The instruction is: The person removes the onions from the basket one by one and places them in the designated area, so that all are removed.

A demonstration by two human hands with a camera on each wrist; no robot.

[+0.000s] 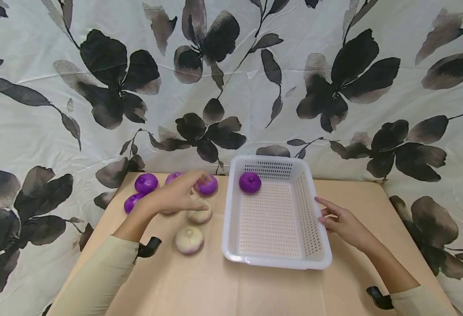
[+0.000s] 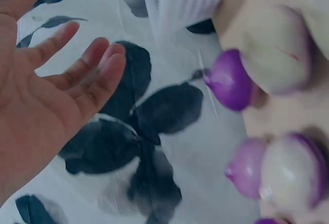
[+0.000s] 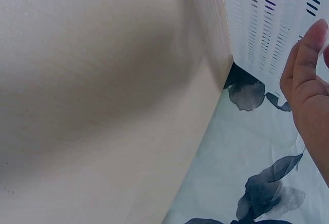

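My left hand (image 1: pixel 177 193) is over the group of bulbs on the left of the table, fingers spread and loosely bent, with nothing in its palm in the left wrist view. Beside its fingertips lies a glossy purple onion (image 1: pixel 208 186). Below it is a cream bulb (image 1: pixel 200 214), and nearer lies another cream bulb with a purple-tinged base (image 1: pixel 189 240), turnip-like. A purple onion (image 1: pixel 250 182) sits inside the white plastic basket (image 1: pixel 275 261), in its far left corner. My right hand (image 1: pixel 346 226) touches the basket's right rim with its fingertips.
More purple onions (image 1: pixel 146 183) lie at the table's far left, some partly hidden by the left hand. The wooden table (image 1: pixel 270 292) ends at a floral cloth (image 1: pixel 278 96) behind. The basket's far end lies at the table's back edge.
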